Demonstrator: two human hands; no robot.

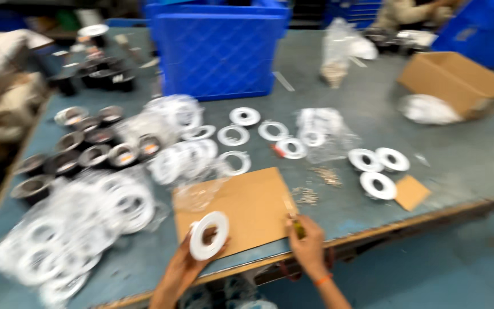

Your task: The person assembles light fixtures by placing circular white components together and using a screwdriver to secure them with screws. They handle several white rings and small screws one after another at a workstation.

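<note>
At the far left, stacked flat white plastic rings (75, 229) in clear wrap crowd the table edge — a nudge could spill them, I judge. The left hand (187, 266) pinches one white ring (208, 234) upright over the brown cardboard sheet (247, 206); a loose grip might drop it. The right hand (307, 243) is closed around a small yellow-green tool (297, 226). Behind, the contents of the blue plastic crate (218, 51) are hidden; the open cardboard box (455, 80), far right, looks empty — a white bag lies beside it.

A left hand (185, 264) is gripping a white ring (209, 234) upright over a cardboard sheet (241, 209) — the right hand (306, 243), just beside it, is holding a small yellow-handled tool (294, 218). More white rings (241, 134) are lying beyond both hands.
</note>
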